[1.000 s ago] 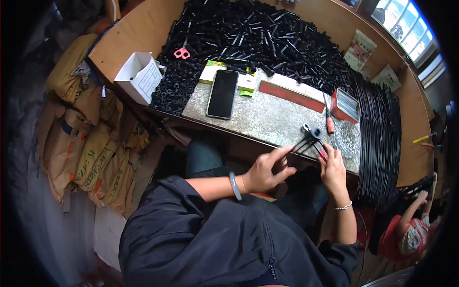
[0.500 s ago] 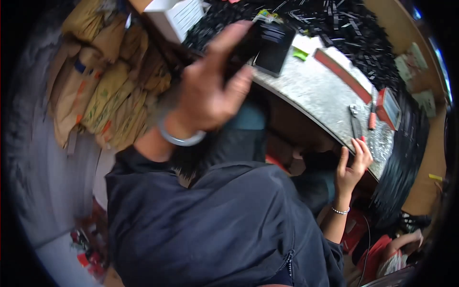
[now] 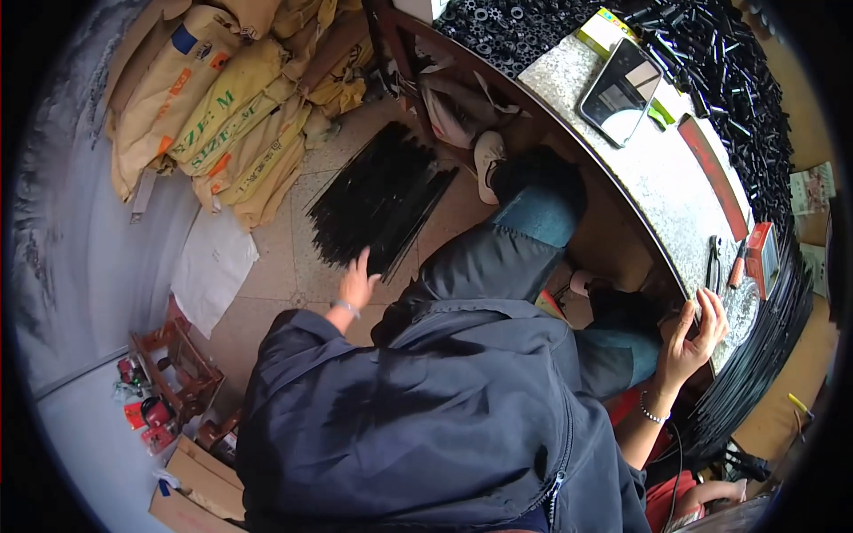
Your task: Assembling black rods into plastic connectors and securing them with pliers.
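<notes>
On the tiled floor to the left, lying as a flat fan, a big bundle of thin black plastic rods (image 3: 382, 200), just beside a heap of stuffed tan paper sacks (image 3: 222, 98). Along the right, curving away, a speckled grey stone worktop (image 3: 657, 178), carrying a mass of short black tube pieces (image 3: 737, 62) at its far side, a long red flat bar (image 3: 711, 169), a black smartphone (image 3: 619, 91) lying face up, and near the lower end small hand tools with a red-handled one (image 3: 736, 265). Reaching down, fingers spread and open, left hand (image 3: 357, 286), touching or just above the near end of the rod bundle, gripping nothing. Resting at the worktop's edge, right hand (image 3: 691, 338), fingers curled around something dark; cannot tell what, or how tightly
</notes>
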Motion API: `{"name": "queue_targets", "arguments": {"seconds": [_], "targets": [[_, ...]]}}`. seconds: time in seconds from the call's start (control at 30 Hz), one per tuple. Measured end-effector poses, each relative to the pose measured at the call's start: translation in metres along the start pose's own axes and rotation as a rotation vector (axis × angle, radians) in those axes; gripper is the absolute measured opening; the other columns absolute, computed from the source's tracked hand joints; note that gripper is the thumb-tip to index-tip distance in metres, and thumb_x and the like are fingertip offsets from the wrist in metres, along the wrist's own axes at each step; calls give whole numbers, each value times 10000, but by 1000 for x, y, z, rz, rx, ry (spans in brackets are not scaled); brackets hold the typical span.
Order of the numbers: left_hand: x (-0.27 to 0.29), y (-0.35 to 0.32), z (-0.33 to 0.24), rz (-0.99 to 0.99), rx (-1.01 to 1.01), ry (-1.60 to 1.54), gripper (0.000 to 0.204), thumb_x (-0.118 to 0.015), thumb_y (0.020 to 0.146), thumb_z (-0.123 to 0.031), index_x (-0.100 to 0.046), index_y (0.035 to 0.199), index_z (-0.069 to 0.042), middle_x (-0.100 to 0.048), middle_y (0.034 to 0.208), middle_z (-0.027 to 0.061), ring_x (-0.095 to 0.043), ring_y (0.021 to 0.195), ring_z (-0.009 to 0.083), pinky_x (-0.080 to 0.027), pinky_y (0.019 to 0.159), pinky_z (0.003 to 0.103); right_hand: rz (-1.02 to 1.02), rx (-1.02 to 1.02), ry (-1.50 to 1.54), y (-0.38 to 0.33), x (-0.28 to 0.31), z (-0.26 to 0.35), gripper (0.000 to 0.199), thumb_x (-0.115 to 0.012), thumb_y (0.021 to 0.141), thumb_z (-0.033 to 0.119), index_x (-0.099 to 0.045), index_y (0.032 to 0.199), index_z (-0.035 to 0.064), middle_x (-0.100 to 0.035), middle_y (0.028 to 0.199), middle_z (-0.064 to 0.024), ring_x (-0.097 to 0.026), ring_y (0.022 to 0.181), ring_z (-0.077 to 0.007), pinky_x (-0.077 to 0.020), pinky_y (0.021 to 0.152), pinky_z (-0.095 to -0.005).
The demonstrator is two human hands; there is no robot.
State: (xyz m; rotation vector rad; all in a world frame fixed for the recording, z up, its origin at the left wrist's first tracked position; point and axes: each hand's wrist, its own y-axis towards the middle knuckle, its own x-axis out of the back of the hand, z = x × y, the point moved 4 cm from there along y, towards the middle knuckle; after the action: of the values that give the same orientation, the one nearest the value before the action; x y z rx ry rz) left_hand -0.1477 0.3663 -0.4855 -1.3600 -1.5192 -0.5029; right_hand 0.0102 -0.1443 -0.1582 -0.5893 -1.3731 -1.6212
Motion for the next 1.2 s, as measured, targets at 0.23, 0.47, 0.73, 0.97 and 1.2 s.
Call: {"name": "queue_targets", "arguments": {"seconds": [0.23, 0.47, 0.73, 0.97, 1.2], "targets": [[38, 125, -119, 33, -135, 195, 539, -733, 750, -232, -493, 1202, -63, -499, 1176, 184, -490, 1111, 339, -441, 842, 435, -104, -124, -12, -2, 35, -18, 184, -610, 856, 65, -635, 1032, 18, -603, 1082, -118, -536, 1029, -245, -391, 913, -335], [89, 65, -373, 182, -857, -442, 85, -604, 833, -75, -597, 783, -7, -565, 680, 100, -516, 542, 181, -414, 523, 274, -263, -314, -282, 10, 75, -104, 273, -683, 787, 171, -634, 1022, 43, -603, 1033, -119, -510, 1029, -304, -409, 891, -392], [132, 1, -496, 662, -973, -644, 101, -599, 872, -59, -613, 942, 12, -478, 722, -22, -408, 591, 31, -306, 532, 179, -224, -1022, -843, -79, 179, -343, 312, -678, 785, 258, -640, 1030, 70, -597, 1110, -101, -487, 1084, -301, -405, 909, -461], [143, 1, -523, 574, -1001, -569, 125, -631, 849, -86, -625, 927, 13, -477, 686, 4, -429, 572, 64, -325, 522, 201, -95, -1166, -732, -68, 197, -420, 235, -626, 792, 193, -621, 978, 51, -604, 1068, -135, -536, 1054, -316, -447, 895, -441], [133, 0, -530, 573, -956, -541, 133, -647, 825, -88, -643, 913, 11, -538, 679, 45, -489, 586, 102, -386, 556, 220, -106, -1102, -715, -56, 184, -434, 218, -612, 803, 203, -607, 972, 66, -607, 1029, -150, -567, 1018, -331, -457, 880, -442]]}}
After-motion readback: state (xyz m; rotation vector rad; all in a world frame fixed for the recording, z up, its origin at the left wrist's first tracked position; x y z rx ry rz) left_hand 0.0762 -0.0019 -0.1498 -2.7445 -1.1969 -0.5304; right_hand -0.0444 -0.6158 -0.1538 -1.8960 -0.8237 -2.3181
